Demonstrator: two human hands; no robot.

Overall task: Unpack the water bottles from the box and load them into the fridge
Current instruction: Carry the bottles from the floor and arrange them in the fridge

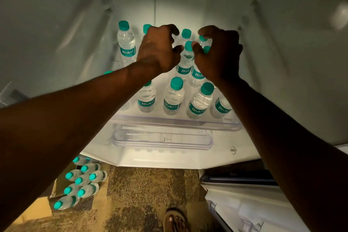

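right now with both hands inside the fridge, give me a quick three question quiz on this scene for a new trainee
1. True or false: every water bottle is already on the fridge shelf.
2. Multiple choice: the bottles not yet loaded sit (a) low on the left, in the box on the floor, (b) in the door rack, (c) on top of the fridge.
3. Short answer: what colour are the caps of the upright bottles on the shelf?

Key
1. False; several still lie in the box.
2. a
3. Teal green. Both the left hand and the right hand hover with curled fingers among the back-row bottles; whether either grips one is unclear.
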